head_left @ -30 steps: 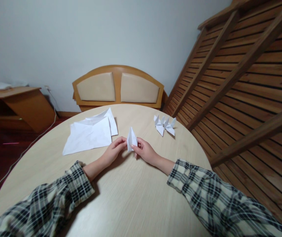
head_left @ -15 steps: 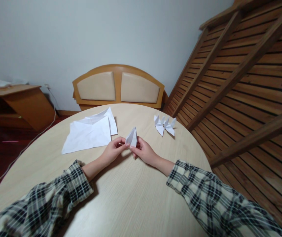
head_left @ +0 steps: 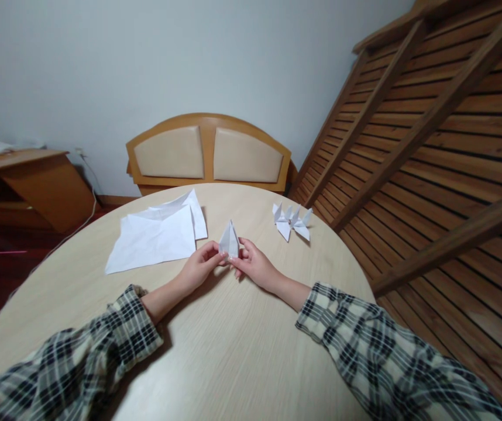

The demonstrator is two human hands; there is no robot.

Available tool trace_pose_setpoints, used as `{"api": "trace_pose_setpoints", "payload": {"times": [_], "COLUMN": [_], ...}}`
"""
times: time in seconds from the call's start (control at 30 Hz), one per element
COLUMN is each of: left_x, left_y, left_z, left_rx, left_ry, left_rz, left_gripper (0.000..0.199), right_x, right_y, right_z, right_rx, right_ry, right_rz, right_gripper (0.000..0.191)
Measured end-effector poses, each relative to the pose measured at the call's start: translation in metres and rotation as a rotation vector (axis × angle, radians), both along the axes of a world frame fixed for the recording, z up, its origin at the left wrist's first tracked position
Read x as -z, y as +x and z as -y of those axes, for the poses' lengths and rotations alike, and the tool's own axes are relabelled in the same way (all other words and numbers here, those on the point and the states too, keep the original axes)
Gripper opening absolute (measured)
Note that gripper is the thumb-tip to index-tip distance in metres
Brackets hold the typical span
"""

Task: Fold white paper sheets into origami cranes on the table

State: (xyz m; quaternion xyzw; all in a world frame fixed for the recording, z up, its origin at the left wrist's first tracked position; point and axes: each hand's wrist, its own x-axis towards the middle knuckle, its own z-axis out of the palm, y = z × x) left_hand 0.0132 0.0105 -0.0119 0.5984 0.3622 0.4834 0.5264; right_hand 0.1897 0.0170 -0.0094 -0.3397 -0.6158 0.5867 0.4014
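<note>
A small piece of folded white paper (head_left: 229, 238), pointed at the top, is held between my two hands above the middle of the table. My left hand (head_left: 200, 266) pinches its lower left edge between thumb and fingers. On the other side, my right hand (head_left: 253, 264) grips the lower right corner, its thumb on the front face. The fingers behind the paper are partly hidden. Off to the right stand white folded paper cranes (head_left: 292, 221), close together. Left of my hands lie loose white paper sheets (head_left: 157, 237), overlapping and creased.
The round wooden table (head_left: 242, 356) fills the foreground. Beyond its far edge is a headboard with cream panels (head_left: 209, 149). A slatted wooden frame (head_left: 435, 146) leans on the right. A wooden desk (head_left: 35, 187) and a white cable (head_left: 64, 237) are at the left.
The folded paper has shifted slightly left and turned a little, its front face now flatter toward me. Both hands keep hold of it, and the right fingers have adjusted around its edge.
</note>
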Motion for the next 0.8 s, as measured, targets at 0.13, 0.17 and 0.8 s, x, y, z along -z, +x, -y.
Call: {"api": "trace_pose_setpoints", "payload": {"times": [0.13, 0.17, 0.8], "left_x": [-0.0016, -0.0025, -0.0084], "left_y": [0.0003, 0.0005, 0.0015], "left_z": [0.0001, 0.0006, 0.0046], "left_rx": [0.005, 0.005, -0.115], "left_ry": [-0.039, -0.045, -0.014], "left_rz": [0.019, 0.023, -0.01], "left_gripper": [0.021, 0.021, 0.021], "right_x": [-0.0013, -0.0014, 0.0012], "right_y": [0.0012, 0.0015, 0.0014], "right_z": [0.0002, 0.0003, -0.0026], "right_rx": [-0.046, -0.045, 0.023], "right_ry": [0.034, 0.037, 0.002], "right_rz": [0.016, 0.015, 0.031], "right_gripper": [0.032, 0.031, 0.028]}}
